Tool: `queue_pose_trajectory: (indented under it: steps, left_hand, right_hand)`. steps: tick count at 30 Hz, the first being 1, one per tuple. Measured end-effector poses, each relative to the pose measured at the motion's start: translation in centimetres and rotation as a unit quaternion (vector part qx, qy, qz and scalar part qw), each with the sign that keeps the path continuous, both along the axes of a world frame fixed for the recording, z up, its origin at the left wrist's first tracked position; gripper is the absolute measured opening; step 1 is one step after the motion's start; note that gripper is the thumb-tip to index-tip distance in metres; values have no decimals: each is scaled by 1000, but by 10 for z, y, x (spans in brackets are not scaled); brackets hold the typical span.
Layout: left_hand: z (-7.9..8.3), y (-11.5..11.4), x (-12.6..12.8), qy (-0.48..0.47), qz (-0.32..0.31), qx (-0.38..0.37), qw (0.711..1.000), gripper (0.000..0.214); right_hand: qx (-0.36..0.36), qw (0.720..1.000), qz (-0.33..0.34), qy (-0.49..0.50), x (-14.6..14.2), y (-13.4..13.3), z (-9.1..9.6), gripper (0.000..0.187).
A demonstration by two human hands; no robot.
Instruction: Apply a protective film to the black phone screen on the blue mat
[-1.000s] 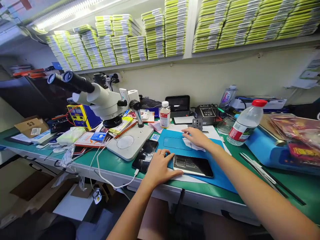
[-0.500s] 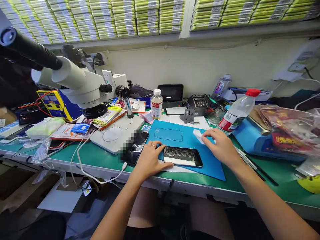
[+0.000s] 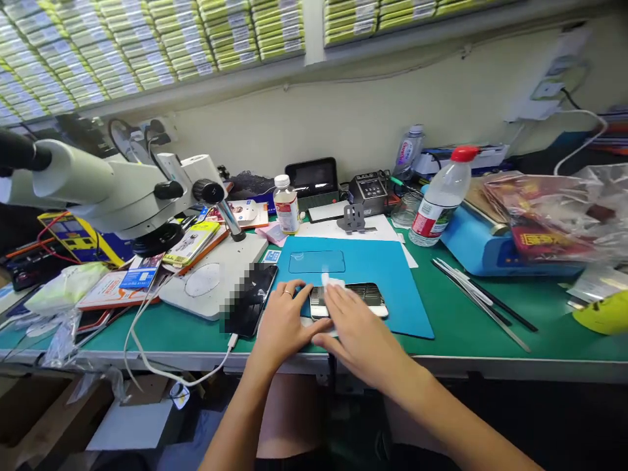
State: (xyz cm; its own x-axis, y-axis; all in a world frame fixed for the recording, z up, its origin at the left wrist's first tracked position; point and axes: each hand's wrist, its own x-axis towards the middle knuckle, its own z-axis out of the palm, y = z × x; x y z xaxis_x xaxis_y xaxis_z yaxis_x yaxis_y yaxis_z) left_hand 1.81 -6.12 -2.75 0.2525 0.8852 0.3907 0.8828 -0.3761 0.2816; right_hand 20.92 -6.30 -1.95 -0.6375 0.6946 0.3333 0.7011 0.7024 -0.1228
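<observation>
A smartphone [image 3: 377, 299] lies face up on a blue mat [image 3: 397, 261], its dark glass reflecting bright lines. My left hand [image 3: 287, 320] holds the phone's left end between thumb and forefinger. Over the glass, my right hand [image 3: 363, 333] presses a crumpled white tissue [image 3: 334, 280] down with its fingertips; the hand covers part of the phone. Left of my left hand rests a second black phone [image 3: 260, 291], plugged into a white charging cable [image 3: 231, 343]. A thin phone-shaped outline [image 3: 316, 261] shows on the mat behind the phone.
A microscope [image 3: 103, 190] stands at the left on its pale base [image 3: 230, 261]. Behind the mat are a small bottle [image 3: 286, 206] and a grey metal bracket [image 3: 354, 219]. To the right are a red-capped bottle [image 3: 441, 196], slim rods [image 3: 481, 297] and a blue machine [image 3: 473, 252].
My right hand has moved left with the tissue, from above the mat's right side onto the phone's glass. My left hand still holds the phone's left end. The view has shifted.
</observation>
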Motion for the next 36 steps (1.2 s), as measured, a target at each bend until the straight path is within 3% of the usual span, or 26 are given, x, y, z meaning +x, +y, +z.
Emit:
queue_pose_trajectory:
  steps: [5, 9, 13, 19, 23, 26, 29, 32, 36]
  left_hand:
    - [-5, -3, -1, 20, -9, 5, 1000, 45]
    - [-4, -3, 0, 28, -5, 6, 1000, 50]
    - [0, -3, 4, 24, 10, 1, 1000, 59]
    - [4, -1, 0, 11, 23, -23, 999, 63]
    - [7, -4, -4, -14, 0, -35, 999, 79]
    - [9, -6, -5, -16, -39, -29, 999, 68]
    - [11, -6, -5, -34, -54, -27, 998, 46]
    - [10, -5, -6, -59, -40, -26, 997, 63]
    - [8, -6, -10, -64, -25, -22, 997, 83]
  right_hand:
    - [-2, 998, 37, 51, -27, -18, -3, 86]
    - [-10, 999, 11, 40, 3, -23, -2, 78]
    - [-28, 999, 4, 43, 29, -4, -3, 73]
    - [-58, 997, 53, 9, -7, 23, -5, 87]
    - [-74, 991, 112, 15, -19, 11, 2, 74]
    - [-74, 986, 150, 5, -9, -2, 3, 71]
    - [-45, 992, 120, -13, 6, 1, -2, 73]
    - [-26, 996, 75, -32, 10, 22, -5, 74]
    - [-53, 996, 51, -58, -11, 43, 1, 78]
